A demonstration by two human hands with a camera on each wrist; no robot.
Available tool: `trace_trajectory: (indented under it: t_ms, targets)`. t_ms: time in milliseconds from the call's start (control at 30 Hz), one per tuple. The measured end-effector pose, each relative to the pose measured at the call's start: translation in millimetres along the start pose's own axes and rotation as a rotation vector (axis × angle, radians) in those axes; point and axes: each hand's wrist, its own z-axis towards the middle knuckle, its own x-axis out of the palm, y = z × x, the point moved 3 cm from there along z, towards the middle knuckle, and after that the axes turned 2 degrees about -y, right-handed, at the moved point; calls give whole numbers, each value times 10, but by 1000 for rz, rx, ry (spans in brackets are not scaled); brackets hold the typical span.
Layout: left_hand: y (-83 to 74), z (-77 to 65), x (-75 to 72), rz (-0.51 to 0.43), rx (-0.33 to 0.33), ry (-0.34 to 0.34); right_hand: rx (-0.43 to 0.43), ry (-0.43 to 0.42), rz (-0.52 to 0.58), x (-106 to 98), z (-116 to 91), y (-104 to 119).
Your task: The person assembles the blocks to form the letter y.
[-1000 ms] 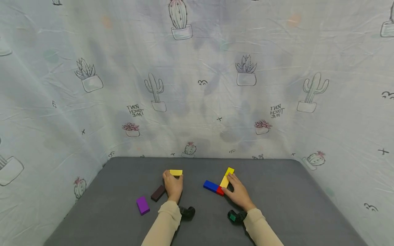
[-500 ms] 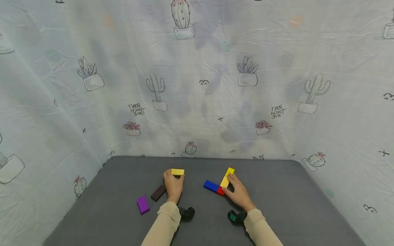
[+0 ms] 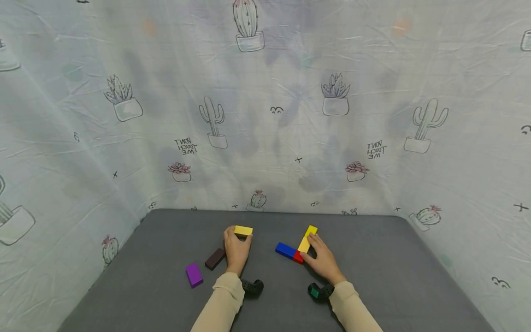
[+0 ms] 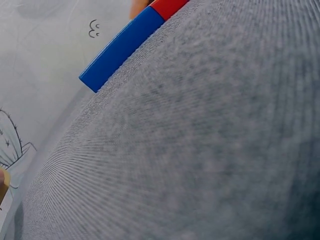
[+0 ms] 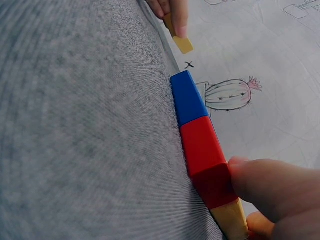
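Observation:
My left hand [image 3: 237,249] pinches a yellow block [image 3: 243,230] between thumb and fingers, left of centre at the far part of the table. In the right wrist view that block [image 5: 183,44] shows beyond the blue one, against the curtain. On the right, a blue block [image 3: 286,250] and a red block [image 3: 298,257] lie end to end, joined at an angle by a row of two yellow blocks [image 3: 304,244]. My right hand [image 3: 323,263] grips this corner: its thumb [image 5: 250,180] lies against the red block, its fingers at the yellow row.
A dark brown block [image 3: 215,259] and a purple block [image 3: 194,275] lie left of my left hand. Both wrists wear black camera mounts, low over the grey table [image 3: 166,309]. A pale curtain [image 3: 265,115] with cactus drawings encloses the back and sides.
My left hand has shifted slightly to the right with the yellow block. The right hand and the joined blocks stay as they were; the head view has drifted a little.

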Motion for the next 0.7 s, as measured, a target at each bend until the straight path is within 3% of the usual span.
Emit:
trace_trajectory:
  t_ms: [700]
  targets:
    - [-77, -102, 13, -1, 72, 38, -5, -15, -8, -2, 3, -18]
